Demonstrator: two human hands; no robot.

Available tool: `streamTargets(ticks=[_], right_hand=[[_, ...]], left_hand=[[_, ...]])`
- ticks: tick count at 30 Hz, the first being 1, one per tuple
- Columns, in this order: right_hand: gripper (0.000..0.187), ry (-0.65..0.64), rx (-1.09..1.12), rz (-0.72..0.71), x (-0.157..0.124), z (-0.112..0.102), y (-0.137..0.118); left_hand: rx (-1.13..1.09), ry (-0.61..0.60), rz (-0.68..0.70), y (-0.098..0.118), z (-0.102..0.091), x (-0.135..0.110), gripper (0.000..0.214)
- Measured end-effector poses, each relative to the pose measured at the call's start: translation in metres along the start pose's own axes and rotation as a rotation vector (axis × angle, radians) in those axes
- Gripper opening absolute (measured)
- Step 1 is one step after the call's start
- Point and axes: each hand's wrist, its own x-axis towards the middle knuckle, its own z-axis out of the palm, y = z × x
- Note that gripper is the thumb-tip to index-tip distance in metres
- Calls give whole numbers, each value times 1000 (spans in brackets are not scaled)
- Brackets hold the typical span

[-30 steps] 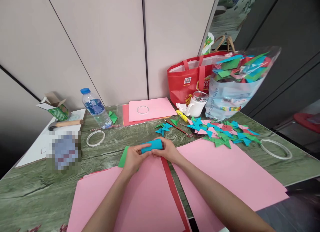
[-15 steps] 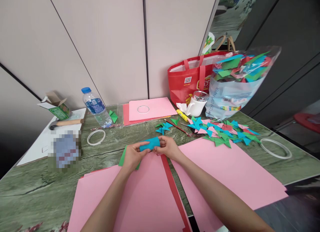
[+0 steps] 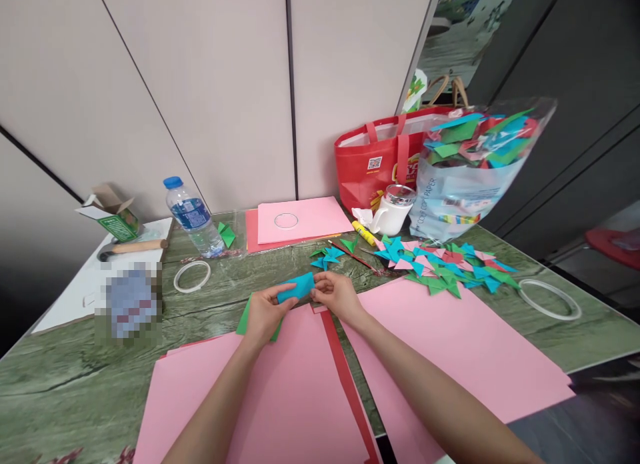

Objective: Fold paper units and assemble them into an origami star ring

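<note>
A small folded piece of blue paper [image 3: 296, 288] is held up above the far edge of a stack of pink sheets [image 3: 295, 384]. My left hand [image 3: 265, 312] pinches its left end between thumb and fingers. At the right end, the curled fingertips of my right hand [image 3: 336, 296] close on the paper's edge. Green paper [image 3: 244, 316] lies beneath my left hand, partly hidden by it. Just beyond my right hand are a few blue and green folded pieces [image 3: 328, 257].
A pile of folded coloured paper [image 3: 445, 264] lies on the right, beside a white mug [image 3: 395, 211], a glue stick [image 3: 363, 233] and a filled clear bag [image 3: 460, 197]. More pink sheets [image 3: 460, 344] lie at right. A water bottle [image 3: 193, 217] and tape roll [image 3: 193, 277] stand left.
The blue paper has shifted slightly left and tilted, its right end up. My right fingers have slid from over its face to its right edge. My left hand keeps its hold.
</note>
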Motion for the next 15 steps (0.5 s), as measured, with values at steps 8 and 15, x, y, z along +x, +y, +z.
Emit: streamTargets(ticks=[8, 15], right_hand=[[24, 0, -62, -59, -1, 0, 0], [23, 3, -155, -130, -2, -2, 3]], left_hand=[[31, 22, 6, 1, 2, -1, 39], [21, 35, 0, -2, 1, 0, 39]])
